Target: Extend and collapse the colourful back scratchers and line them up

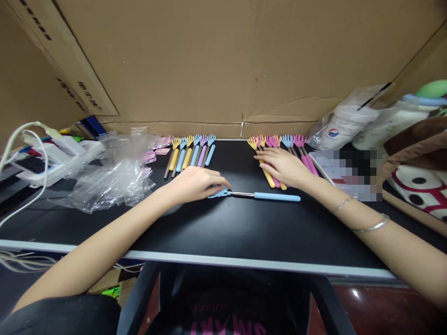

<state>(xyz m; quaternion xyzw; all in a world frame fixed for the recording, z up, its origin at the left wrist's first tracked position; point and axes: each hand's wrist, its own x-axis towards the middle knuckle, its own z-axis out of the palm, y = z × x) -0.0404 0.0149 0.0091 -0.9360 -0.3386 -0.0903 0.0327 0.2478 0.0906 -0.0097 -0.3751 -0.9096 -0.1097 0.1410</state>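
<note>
A tall brown cardboard panel (pixel 195 65) stands behind a black tabletop with a pale edge (pixel 216 235), where a heap of crumpled clear plastic bags (pixel 111 184) lies at the left. Two rows of back scratchers, with plastic claw heads, metal rods and coloured handles, lie near the panel: a right row in yellow, pink and blue (pixel 268 180) and a left row in yellow, blue and purple (pixel 187 159). One light-blue back scratcher with a metal rod (pixel 267 196) lies apart in front of them, its long axis running crosswise, claw end under the left hand (pixel 195 184), handle pointing right. The left hand is nearer; the right hand (pixel 283 166) is beyond the handle, over the right row. The left thumb and forefinger are drawn together, seemingly pinching the claw head near its neck. The right fingers are extended, slightly parted, the thumb apart, resting across the row without visibly closing round any piece.
</note>
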